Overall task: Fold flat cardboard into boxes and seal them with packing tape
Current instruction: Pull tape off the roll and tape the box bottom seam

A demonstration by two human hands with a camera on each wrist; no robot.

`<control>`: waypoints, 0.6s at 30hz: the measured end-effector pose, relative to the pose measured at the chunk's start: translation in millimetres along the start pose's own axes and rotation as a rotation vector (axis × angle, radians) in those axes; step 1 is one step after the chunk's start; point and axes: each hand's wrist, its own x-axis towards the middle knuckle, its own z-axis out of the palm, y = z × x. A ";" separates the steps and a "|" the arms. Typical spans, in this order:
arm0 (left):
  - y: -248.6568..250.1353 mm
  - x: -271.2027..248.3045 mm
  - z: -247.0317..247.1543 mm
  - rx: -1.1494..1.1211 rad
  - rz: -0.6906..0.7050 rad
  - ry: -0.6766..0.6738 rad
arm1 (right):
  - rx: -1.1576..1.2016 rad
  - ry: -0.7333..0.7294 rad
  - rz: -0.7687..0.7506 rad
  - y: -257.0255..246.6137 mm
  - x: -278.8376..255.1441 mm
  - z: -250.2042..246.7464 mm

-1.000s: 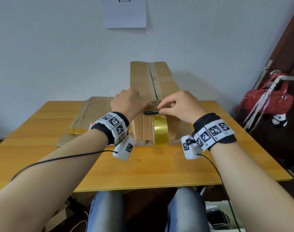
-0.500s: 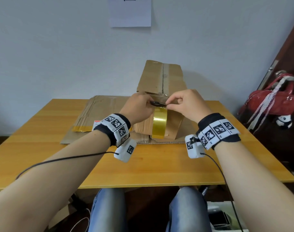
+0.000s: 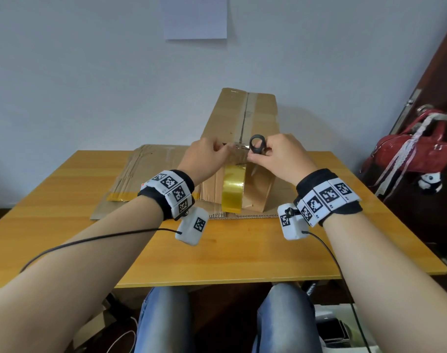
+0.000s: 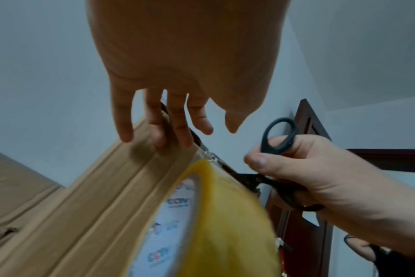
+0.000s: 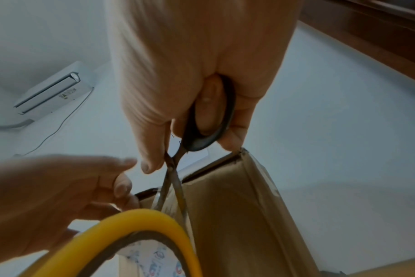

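My right hand [image 3: 281, 159] grips the black scissors [image 3: 257, 145], fingers curled through the handle loops, the blades slightly apart at the near top edge of the box [image 3: 245, 138]. My left hand [image 3: 204, 159] rests on that same edge, fingers fairly straight and a little spread. The yellow tape roll [image 3: 232, 188] hangs against the box's near face, below the scissors. The box sits on flat cardboard [image 3: 141, 174] on the wooden table [image 3: 90, 238].
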 end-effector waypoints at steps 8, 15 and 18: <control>-21.8 -4.2 3.5 0.033 -0.078 -0.292 | -0.049 -0.026 -0.020 -3.2 2.8 5.9; -23.3 -9.3 7.4 -0.518 -0.404 -0.583 | -0.137 -0.041 -0.075 -6.0 -0.4 6.8; -19.1 -9.9 10.7 -0.602 -0.441 -0.564 | -0.189 -0.064 -0.103 -9.4 0.4 5.7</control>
